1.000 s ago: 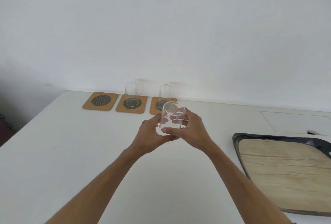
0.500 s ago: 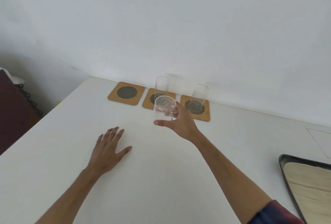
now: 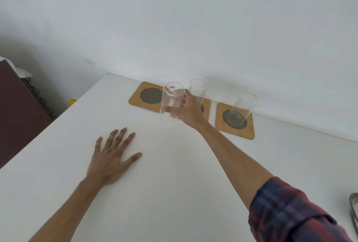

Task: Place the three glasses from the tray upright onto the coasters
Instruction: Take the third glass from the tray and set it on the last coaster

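Note:
Three wooden coasters with round mesh centres lie in a row by the wall. The left coaster [image 3: 149, 96] is bare. On the middle coaster [image 3: 205, 107], an upright clear glass [image 3: 198, 89] stands, partly hidden by my hand. The right coaster [image 3: 235, 123] carries another upright glass [image 3: 243, 109]. My right hand [image 3: 187, 111] grips a third clear glass [image 3: 171, 98], upright, just above the table at the left coaster's near right corner. My left hand [image 3: 112, 157] lies flat on the white table [image 3: 174, 183], fingers spread, holding nothing.
A dark tray's rim [image 3: 354, 208] shows at the right edge. A dark maroon piece of furniture [image 3: 17, 110] stands beyond the table's left edge. The white wall rises directly behind the coasters.
My left hand let go of the glass and settled flat on the table. My right hand carried the glass toward the left coaster. My view swung left, so the tray slid almost out of view.

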A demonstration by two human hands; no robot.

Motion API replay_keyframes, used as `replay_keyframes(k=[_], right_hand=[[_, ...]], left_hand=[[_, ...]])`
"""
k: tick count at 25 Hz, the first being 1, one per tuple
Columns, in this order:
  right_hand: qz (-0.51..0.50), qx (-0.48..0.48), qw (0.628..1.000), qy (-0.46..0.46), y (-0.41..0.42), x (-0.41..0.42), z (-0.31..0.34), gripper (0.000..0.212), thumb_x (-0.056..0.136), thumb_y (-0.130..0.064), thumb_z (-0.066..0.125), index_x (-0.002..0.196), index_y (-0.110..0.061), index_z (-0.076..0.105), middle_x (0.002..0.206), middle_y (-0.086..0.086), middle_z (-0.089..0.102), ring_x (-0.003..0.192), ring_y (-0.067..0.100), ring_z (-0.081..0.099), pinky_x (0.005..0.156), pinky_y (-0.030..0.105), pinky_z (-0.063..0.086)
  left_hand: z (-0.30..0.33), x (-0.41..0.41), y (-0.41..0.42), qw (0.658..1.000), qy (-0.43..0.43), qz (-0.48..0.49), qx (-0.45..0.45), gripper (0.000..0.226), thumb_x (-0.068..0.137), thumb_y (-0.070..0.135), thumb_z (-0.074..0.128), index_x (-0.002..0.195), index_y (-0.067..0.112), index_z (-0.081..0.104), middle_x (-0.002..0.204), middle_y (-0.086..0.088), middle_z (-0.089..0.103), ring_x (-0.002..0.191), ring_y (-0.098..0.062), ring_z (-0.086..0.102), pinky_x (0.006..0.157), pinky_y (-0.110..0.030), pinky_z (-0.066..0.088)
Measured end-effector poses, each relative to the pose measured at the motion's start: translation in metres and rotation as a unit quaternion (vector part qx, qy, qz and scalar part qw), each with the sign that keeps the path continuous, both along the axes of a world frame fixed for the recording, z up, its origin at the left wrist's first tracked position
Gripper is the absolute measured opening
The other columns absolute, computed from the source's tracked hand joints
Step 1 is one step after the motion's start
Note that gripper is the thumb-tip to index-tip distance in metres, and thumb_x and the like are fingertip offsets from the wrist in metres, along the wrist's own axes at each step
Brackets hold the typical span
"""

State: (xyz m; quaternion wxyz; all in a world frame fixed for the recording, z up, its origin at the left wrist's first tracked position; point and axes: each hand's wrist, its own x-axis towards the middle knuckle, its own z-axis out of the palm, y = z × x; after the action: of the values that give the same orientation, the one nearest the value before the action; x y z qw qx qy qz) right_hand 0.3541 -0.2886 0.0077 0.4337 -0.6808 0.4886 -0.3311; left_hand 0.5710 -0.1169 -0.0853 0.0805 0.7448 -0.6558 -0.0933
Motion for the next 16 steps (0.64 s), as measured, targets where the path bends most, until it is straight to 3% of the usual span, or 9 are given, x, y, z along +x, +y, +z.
replay_keyframes(k=[3, 7, 10, 16], right_hand=[[-0.005, -0.002, 1.0, -0.005, -0.026, 0.023, -0.01, 0.068, 0.065, -0.022, 0.093, 0.12, -0.011, 0.056, 0.113, -0.003, 0.063, 0.108, 0.019, 0.06, 0.08, 0.016, 0.049], [-0.014, -0.014, 1.0, 0.007, -0.058, 0.058, -0.02, 0.073, 0.064, -0.029, 0.093, 0.124, -0.015, 0.054, 0.102, -0.011, 0.062, 0.1, 0.011, 0.06, 0.074, 0.011, 0.044], [-0.003, 0.0, 1.0, 0.021, -0.079, 0.077, -0.024, 0.076, 0.064, -0.03, 0.093, 0.127, -0.016, 0.052, 0.114, 0.0, 0.063, 0.109, 0.017, 0.062, 0.086, 0.026, 0.048], [-0.002, 0.013, 0.999, 0.051, -0.101, 0.093, -0.034, 0.079, 0.061, -0.034, 0.094, 0.125, -0.017, 0.051, 0.108, 0.0, 0.063, 0.1, 0.015, 0.06, 0.069, 0.021, 0.042]], left_hand=[[-0.003, 0.002, -0.002, 1.0, 0.013, 0.013, -0.004, 0.08, 0.079, 0.082, 0.004, 0.15, 0.047, -0.001, 0.164, 0.013, -0.003, 0.15, -0.011, -0.008, 0.121, -0.046, -0.005], [-0.005, 0.003, -0.002, 1.0, 0.007, 0.018, -0.009, 0.08, 0.079, 0.082, 0.003, 0.15, 0.047, -0.002, 0.163, 0.015, -0.004, 0.149, -0.01, -0.01, 0.121, -0.044, -0.006], [-0.005, 0.003, -0.003, 1.0, 0.011, 0.017, -0.01, 0.079, 0.079, 0.082, 0.004, 0.15, 0.047, -0.001, 0.163, 0.015, -0.005, 0.149, -0.009, -0.011, 0.121, -0.044, -0.006], [-0.004, 0.003, -0.002, 1.0, 0.006, 0.018, -0.007, 0.078, 0.079, 0.082, 0.003, 0.149, 0.049, -0.004, 0.163, 0.016, -0.007, 0.148, -0.008, -0.014, 0.121, -0.043, -0.006]])
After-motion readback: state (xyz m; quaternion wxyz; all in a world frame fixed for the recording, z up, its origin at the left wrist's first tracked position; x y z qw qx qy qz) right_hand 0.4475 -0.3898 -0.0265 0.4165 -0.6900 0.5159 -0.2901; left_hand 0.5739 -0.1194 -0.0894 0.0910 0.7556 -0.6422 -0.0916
